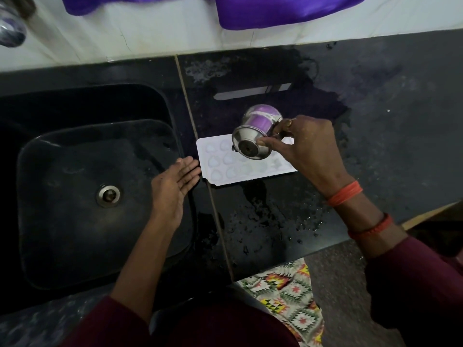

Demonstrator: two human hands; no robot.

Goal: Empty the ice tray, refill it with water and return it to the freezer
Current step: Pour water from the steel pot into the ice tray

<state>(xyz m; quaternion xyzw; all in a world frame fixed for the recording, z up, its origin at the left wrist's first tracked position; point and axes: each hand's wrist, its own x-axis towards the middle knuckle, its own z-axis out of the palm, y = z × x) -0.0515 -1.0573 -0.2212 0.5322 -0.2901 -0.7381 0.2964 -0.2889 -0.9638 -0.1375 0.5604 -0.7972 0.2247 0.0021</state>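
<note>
**Q:** In the head camera view, where is the ice tray relative to the fingers?

**A:** The white ice tray (233,170) lies flat on a wet black counter (375,121), just right of a dark sink (75,151). The left hand's (172,182) fingertips reach the tray's left edge, but I cannot tell whether they touch it. The right hand (309,146) is above the tray's far side and covers part of it.

**Q:** How are the hands posed?

**A:** The left hand's fingers are straight and close together. They hold nothing, and the palm is turned partly up over the sink's right rim. The right hand's fingers and thumb are curled around a steel cup (253,135). The cup is tipped over the tray with its round base towards the camera. The right forearm comes in from the lower right, with orange bands (345,194) on the wrist.

**Q:** Anything else?

**A:** Purple cloth (275,11) lies along the top edge.
</note>
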